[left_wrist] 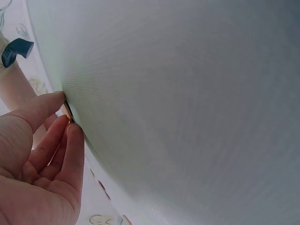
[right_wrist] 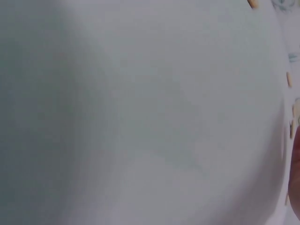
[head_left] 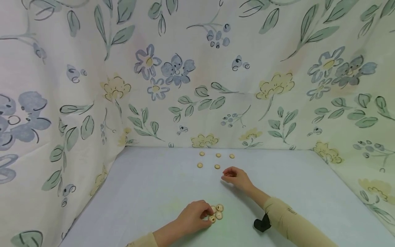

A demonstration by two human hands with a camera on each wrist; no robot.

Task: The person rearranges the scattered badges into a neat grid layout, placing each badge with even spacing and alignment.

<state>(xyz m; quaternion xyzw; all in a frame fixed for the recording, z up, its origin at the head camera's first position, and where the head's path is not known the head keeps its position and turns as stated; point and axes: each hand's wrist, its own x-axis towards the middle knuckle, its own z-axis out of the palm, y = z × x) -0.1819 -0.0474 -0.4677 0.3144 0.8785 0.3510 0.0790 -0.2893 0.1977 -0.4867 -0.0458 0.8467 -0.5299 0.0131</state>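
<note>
In the head view, several round, light wooden buttons (head_left: 219, 215) lie close together on the table. My left hand (head_left: 193, 216) is at their left side, with its thumb and fingertips pinching the edges of one button (head_left: 212, 219). The left wrist view shows that button only as a thin edge between the thumb and fingers of my left hand (left_wrist: 51, 154). Farther back, my right hand (head_left: 237, 177) hovers low over the table with loosely bent fingers, nothing visible in them. The nearest button (head_left: 217, 166) lies just left of it. Only a sliver of my right hand (right_wrist: 295, 178) enters the right wrist view.
More single buttons lie spread in two loose rows near the table's back edge, among them a far right one (head_left: 231, 156). A flower-patterned cloth (head_left: 197, 79) hangs behind and at both sides of the pale table (head_left: 148, 192). A black wrist mount (head_left: 262, 223) sits under my right forearm.
</note>
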